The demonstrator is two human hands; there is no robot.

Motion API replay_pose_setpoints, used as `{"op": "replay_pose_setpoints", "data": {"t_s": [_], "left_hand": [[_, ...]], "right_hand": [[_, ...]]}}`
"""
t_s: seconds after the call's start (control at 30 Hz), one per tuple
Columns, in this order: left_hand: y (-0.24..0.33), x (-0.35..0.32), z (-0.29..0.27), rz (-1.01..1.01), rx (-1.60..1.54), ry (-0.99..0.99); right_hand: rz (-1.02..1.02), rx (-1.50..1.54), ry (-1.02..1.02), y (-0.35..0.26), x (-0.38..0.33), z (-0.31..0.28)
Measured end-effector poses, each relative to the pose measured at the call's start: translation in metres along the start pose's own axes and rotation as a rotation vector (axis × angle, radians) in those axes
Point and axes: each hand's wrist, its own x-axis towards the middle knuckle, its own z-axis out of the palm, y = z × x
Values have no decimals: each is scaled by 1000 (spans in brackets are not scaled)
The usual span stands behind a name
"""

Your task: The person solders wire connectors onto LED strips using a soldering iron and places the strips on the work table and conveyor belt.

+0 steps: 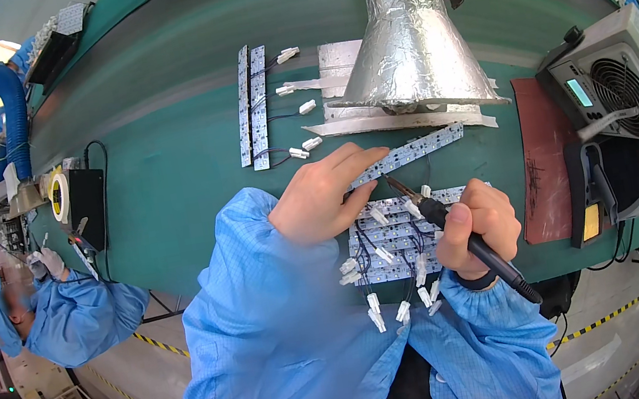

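Green bench matting (162, 217) is spreading before me; the worker's left hand (327, 196) is pinching a slim white circuit strip (418, 152) beyond stacked white boards (399, 244); the right hand (483, 224) is gripping a black pen-shaped soldering iron (432, 210), whose tip (390, 179) probably needs keeping off skin.

The sleeves (495, 326) are gridded blue, the wristband (479, 282) seemingly black.

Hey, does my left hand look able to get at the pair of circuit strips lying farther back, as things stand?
Probably, once free: the left hand is holding another strip, but mostly bare green surface seems to separate it from the pair of strips.
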Motion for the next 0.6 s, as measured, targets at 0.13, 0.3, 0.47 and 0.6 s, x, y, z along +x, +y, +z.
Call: {"op": "replay_pose_setpoints", "data": {"t_s": [0.13, 0.3, 0.47, 0.6], "left_hand": [[0, 1, -1, 6, -17, -3], [-2, 0, -2, 5, -12, -7], [-9, 1, -3, 15, -19, -1], [-5, -3, -15, 27, -60, 51]], "right_hand": [[20, 0, 34, -1, 1, -5], [103, 20, 115, 0, -3, -11], [227, 9, 381, 6, -4, -24], [248, 45, 553, 10, -3, -52]]}}
